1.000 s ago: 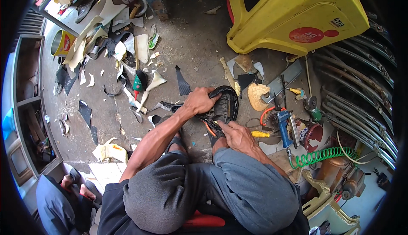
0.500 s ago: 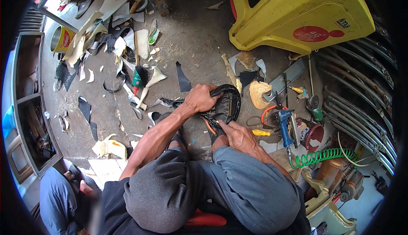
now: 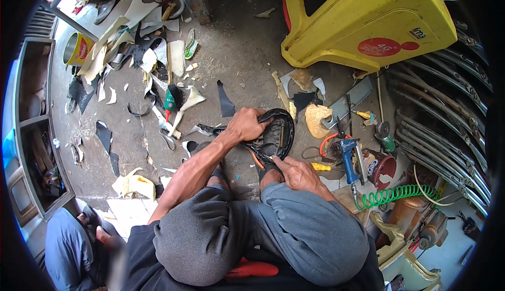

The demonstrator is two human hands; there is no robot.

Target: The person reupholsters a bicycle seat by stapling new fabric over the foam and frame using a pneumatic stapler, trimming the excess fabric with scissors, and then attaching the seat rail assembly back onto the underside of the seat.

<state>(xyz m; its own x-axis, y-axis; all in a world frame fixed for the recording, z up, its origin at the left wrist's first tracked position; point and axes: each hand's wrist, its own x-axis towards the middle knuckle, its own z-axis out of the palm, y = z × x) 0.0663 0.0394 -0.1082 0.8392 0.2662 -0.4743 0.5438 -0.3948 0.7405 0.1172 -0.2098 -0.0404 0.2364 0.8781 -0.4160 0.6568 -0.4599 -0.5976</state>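
Note:
A black, curved, hollow piece with a raised rim [image 3: 286, 142] is held between my knees, above the floor; I cannot tell its kind. My left hand [image 3: 246, 125] grips its upper left rim, fingers curled over the edge. At its lower end is my right hand [image 3: 298, 172], fingers closed with the index finger pointing at the rim. Something small and pale shows by that fingertip, too small to name. A thin orange strip [image 3: 256, 159] runs along the lower left of the black piece. My feet are partly hidden beneath it.
To the right lie a blue air stapler [image 3: 350, 157] with a coiled green hose [image 3: 397, 193], a tan foam piece [image 3: 316, 120] and a yellow-handled tool [image 3: 321, 167]. A yellow plastic chair [image 3: 336, 43] stands beyond. Scraps and a green bottle [image 3: 170, 101] litter the left. Another person [image 3: 68, 249] sits lower left.
The black piece and both hands have shifted slightly; my right hand has slid a little lower along the rim. The left hand keeps its grip. The whole view has moved slightly.

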